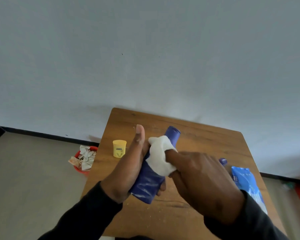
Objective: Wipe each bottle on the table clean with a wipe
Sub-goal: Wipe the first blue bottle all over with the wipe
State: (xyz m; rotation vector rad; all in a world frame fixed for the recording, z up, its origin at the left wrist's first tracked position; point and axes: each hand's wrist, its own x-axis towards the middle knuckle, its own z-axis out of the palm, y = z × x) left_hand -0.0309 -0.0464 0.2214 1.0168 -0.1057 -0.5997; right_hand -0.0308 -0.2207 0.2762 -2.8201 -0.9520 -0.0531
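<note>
Above the near middle of the wooden table (206, 135), a blue bottle (149, 184) was held off the surface, tilted with its cap end toward the far right. The left hand (128, 170) gripped the lower body, fingers wrapped beneath and thumb standing straight up, apparently to steady the bottle and leave its upper half free. The right hand (201, 179) clenched a bunched white wipe (159, 156) against the bottle's middle, pressing it to the side, so the rubbing looked to be under way. Pale streaks showed on the bottle's lower part, which probably wanted more wiping. A yellow jar (119, 148) stood upright at the table's left edge, well apart. At the right edge lay a blue wipe pack (246, 184), with a small purple cap (223, 161) showing just behind the right hand. On the floor to the left, a red bin (83, 170) held crumpled used wipes.
</note>
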